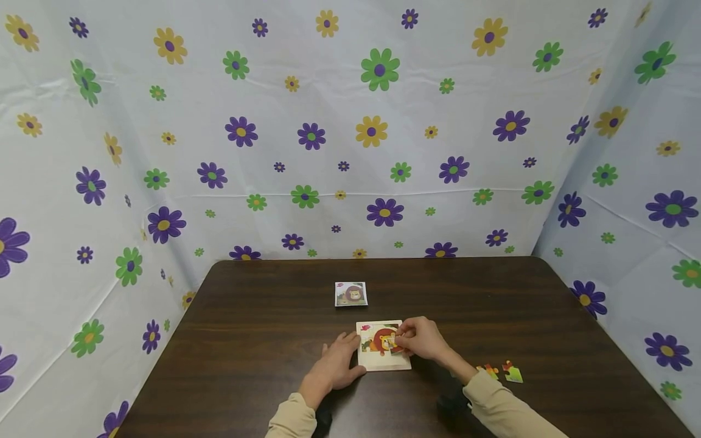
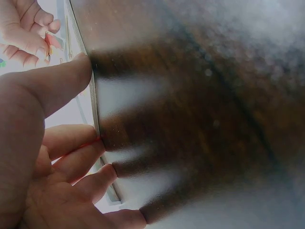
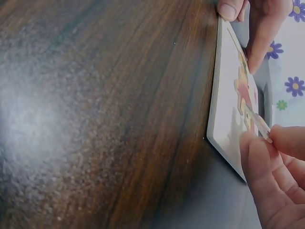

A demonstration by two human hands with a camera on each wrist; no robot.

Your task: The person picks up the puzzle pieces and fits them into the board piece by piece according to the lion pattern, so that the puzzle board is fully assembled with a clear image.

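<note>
A square wooden puzzle board [image 1: 386,364] lies on the table, its upper part filled with joined pieces of a lion picture [image 1: 378,342] and its lower part bare. My left hand [image 1: 341,363] rests along the board's left side, thumb near the lower left corner and fingers at the edge. Over the right part of the board, my right hand [image 1: 423,338] pinches a puzzle piece [image 3: 262,128] between thumb and fingertips. In the right wrist view that piece is tilted, with its lower end at the joined pieces. The fingers hide most of its printed face.
Two loose puzzle pieces, one whole in view [image 1: 513,371] and one partly behind the right sleeve [image 1: 489,370], lie on the dark wooden table [image 1: 263,322]. A small lion picture card [image 1: 351,295] lies beyond the board. Flowered cloth [image 1: 339,79] surrounds the table's back and sides.
</note>
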